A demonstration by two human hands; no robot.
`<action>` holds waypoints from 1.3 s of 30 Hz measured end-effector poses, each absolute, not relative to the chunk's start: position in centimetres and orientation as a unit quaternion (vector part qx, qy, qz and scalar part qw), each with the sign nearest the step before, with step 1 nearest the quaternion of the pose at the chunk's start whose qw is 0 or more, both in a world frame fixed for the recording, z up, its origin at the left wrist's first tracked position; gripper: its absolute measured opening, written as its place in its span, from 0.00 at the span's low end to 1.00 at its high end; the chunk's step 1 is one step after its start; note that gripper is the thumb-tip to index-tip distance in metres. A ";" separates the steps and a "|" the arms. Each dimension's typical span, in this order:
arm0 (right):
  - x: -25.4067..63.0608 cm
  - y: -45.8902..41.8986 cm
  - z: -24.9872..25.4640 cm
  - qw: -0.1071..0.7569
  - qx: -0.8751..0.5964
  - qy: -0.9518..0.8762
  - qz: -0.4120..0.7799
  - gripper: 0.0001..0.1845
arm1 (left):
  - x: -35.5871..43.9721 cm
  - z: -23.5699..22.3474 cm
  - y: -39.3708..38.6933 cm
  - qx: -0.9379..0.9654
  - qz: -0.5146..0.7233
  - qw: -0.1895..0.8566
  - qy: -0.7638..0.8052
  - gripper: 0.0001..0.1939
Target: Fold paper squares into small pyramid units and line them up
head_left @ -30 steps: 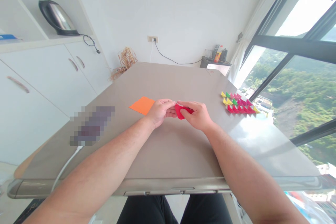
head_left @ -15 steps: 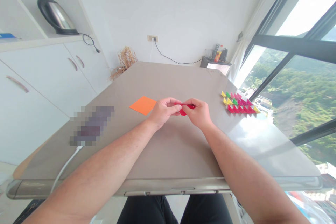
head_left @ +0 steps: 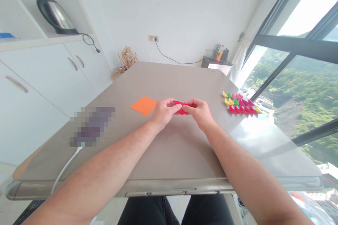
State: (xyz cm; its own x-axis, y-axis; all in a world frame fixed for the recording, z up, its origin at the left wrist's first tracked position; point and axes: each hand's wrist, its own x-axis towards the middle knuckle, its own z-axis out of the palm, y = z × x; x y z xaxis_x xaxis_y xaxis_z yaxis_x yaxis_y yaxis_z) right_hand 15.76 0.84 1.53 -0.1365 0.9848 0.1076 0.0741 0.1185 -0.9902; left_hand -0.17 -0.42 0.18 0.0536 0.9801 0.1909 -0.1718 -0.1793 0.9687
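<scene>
A folded piece of red paper [head_left: 182,111] is held between my two hands over the middle of the table. My left hand [head_left: 165,111] pinches its left part, thumb on the near side. My right hand [head_left: 198,111] grips its right part the same way, and the two thumb tips almost meet. Fingers cover much of the paper, so its full shape is hidden. Just left of my left hand lies a flat sheet of orange paper [head_left: 144,105], set cornerwise on the table.
Rows of small folded paper boats [head_left: 241,109] in yellow, green, pink and red stand at the table's right side, near the window. A blurred-out dark object [head_left: 92,126] with a white cable [head_left: 66,167] lies on the left of the grey table [head_left: 174,154].
My thumbs have shifted slightly on the red paper, and more of its upper face shows between them. The orange sheet and the paper boats stay put.
</scene>
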 end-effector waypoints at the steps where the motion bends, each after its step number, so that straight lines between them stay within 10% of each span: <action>1: 15.7 0.8 1.5 0.480 -0.452 -0.574 0.486 0.09 | -0.1 0.2 -0.5 0.509 0.575 0.512 0.386 0.10; 39: 15.8 1.2 1.0 0.512 -0.441 -0.569 0.468 0.05 | -0.5 0.2 0.1 0.450 0.609 0.504 0.415 0.10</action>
